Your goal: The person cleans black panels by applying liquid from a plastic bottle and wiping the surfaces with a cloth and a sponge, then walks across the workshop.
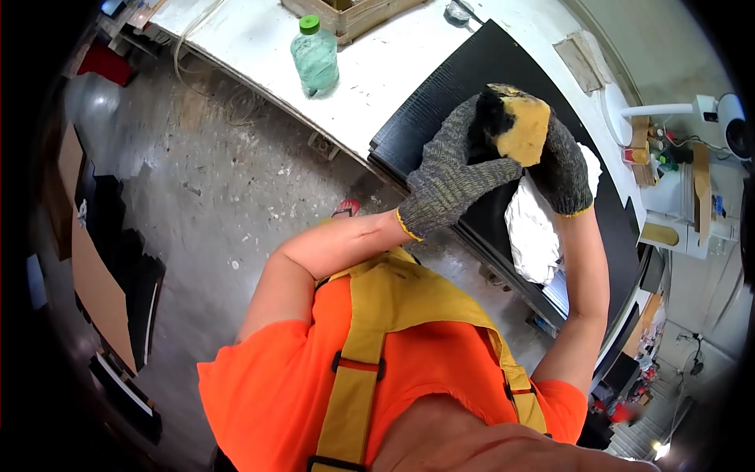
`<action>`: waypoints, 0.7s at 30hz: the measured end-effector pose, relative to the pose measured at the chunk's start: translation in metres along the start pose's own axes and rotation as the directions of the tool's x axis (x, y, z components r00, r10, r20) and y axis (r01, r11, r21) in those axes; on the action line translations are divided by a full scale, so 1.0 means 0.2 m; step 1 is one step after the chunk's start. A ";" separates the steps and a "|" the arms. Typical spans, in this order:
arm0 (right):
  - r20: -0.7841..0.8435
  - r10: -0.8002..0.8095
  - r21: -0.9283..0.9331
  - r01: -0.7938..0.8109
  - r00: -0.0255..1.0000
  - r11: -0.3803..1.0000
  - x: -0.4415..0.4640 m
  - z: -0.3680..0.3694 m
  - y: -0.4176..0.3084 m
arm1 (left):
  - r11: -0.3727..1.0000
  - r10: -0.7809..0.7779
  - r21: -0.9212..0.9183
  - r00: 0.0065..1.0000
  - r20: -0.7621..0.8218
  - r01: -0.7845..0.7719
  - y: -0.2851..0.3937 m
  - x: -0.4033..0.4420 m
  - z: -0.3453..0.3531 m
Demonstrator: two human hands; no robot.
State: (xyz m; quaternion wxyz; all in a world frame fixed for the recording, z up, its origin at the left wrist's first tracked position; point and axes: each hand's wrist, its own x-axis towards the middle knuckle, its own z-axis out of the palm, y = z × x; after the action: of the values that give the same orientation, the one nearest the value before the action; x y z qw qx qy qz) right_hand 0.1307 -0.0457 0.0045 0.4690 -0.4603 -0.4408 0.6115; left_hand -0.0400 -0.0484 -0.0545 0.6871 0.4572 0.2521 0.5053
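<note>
Grey knitted work gloves with yellow cuffs cover both hands. A yellow block that looks like a sponge (523, 132), blackened along its left side, is held up over the stack of black panels (440, 94). My left hand (456, 169) grips it from the left, thumb pressed along its lower edge. Closed round the block's right side is my right hand (565, 169), whose fingertips are mostly hidden behind it. Just below the right hand, a crumpled white cloth (532, 236) lies on the top panel.
A green-capped plastic bottle (314, 59) and a wooden crate (362, 17) stand on the white table (244, 31). To the right are a white stand (668, 110) and small boxes (641, 149). Brown and black boards (98, 283) lie on the left floor.
</note>
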 end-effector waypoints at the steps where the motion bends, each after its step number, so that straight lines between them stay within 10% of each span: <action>1: -0.069 -0.059 -0.173 0.046 0.996 0.984 -0.01 0.06 -0.02 | 0.999 0.026 0.042 0.999 -0.036 -0.024 -0.02 0.00 0.00; 9: -0.098 -0.165 -0.168 0.147 0.981 0.975 -0.05 0.09 -0.07 | 0.989 0.147 0.030 0.986 -0.077 -0.145 -0.03 -0.03 0.04; 12: -0.159 -0.186 -0.103 0.171 0.970 0.980 -0.01 0.02 -0.15 | 0.872 0.121 0.456 0.981 0.149 -0.177 0.00 -0.06 0.00; 13: -0.150 -0.218 -0.272 0.171 0.964 0.947 0.00 0.04 -0.18 | 0.705 0.199 0.576 0.894 0.401 -0.415 -0.02 -0.04 -0.02; 16: -0.023 -0.283 -0.648 0.201 0.959 0.735 0.02 0.30 -0.23 | 0.492 0.185 0.569 0.718 0.671 -0.659 -0.04 -0.09 0.01; 20: 0.503 -0.216 -0.837 0.534 0.837 0.121 0.12 0.48 -0.12 | 0.313 0.281 0.589 0.665 0.692 -0.745 -0.20 -0.17 -0.01; 21: 0.519 -0.245 -0.825 0.555 0.819 0.107 0.14 0.49 -0.06 | 0.440 0.206 0.499 0.625 0.753 -0.747 -0.21 -0.16 -0.05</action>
State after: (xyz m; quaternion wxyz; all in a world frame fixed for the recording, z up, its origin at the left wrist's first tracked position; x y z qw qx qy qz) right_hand 0.0336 -0.0268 0.0305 0.1739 -0.4256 -0.8812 0.1100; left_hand -0.0403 -0.0778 -0.1000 0.2698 0.8928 0.0670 0.3544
